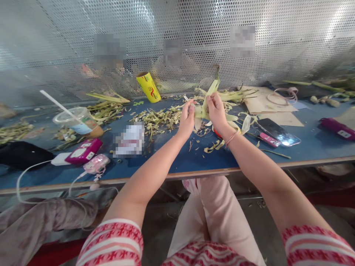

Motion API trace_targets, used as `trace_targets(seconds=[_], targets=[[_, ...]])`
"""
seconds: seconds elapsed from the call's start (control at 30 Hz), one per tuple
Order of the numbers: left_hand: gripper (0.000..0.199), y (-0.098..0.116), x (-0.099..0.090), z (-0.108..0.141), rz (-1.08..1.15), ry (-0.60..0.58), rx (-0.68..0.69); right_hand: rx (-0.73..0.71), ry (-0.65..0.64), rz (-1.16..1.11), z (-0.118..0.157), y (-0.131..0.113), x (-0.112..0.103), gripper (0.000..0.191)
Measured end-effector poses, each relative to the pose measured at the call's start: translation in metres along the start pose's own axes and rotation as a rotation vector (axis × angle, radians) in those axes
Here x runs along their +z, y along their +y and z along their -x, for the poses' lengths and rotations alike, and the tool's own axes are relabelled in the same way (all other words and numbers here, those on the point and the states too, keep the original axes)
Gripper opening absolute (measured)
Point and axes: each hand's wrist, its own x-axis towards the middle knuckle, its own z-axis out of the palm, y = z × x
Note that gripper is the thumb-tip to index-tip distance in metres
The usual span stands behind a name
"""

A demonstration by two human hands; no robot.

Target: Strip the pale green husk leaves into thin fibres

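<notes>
Above the middle of the blue table, both hands hold a pale green, leafy plant piece (pixel 200 112) with a longer strip standing up from it. My left hand (pixel 187 117) pinches its left end between thumb and fingers. Closed on the right part is my right hand (pixel 216 110), close to the upright strip. Pale curled peelings (pixel 163 119) lie scattered below and to the left of the hands. A red object (pixel 216 133) shows partly behind my right wrist; its kind is hidden. Thin pale strips (pixel 213 146) lie near the table's front.
A yellow printed tube (pixel 149 87) leans by the perforated metal screen (pixel 205 44). Leftward stand a plastic cup with a straw (pixel 73 117), a magenta device (pixel 84 150) and cables. A phone (pixel 277 131), cardboard (pixel 263 99) and another magenta device (pixel 338 128) lie right. Someone's leg (pixel 47 218) shows lower left.
</notes>
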Motion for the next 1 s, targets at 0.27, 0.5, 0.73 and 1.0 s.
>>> trace_targets(seconds=[0.27,0.5,0.73,1.0], targets=[[0.058,0.013,-0.004,0.002,-0.134,0.174,0.092,-0.023,-0.022,0.066,0.011,-0.010,0.007,0.032],[0.058,0.015,-0.005,0.000,-0.140,0.030,0.183,-0.016,0.070,0.125,0.007,-0.006,0.001,0.037],[0.060,0.016,-0.005,0.000,-0.156,-0.031,0.222,0.014,0.066,0.077,0.004,-0.006,-0.002,0.036],[0.052,0.015,-0.006,0.001,-0.186,0.094,0.184,0.049,-0.160,-0.013,0.009,-0.024,0.003,0.027]])
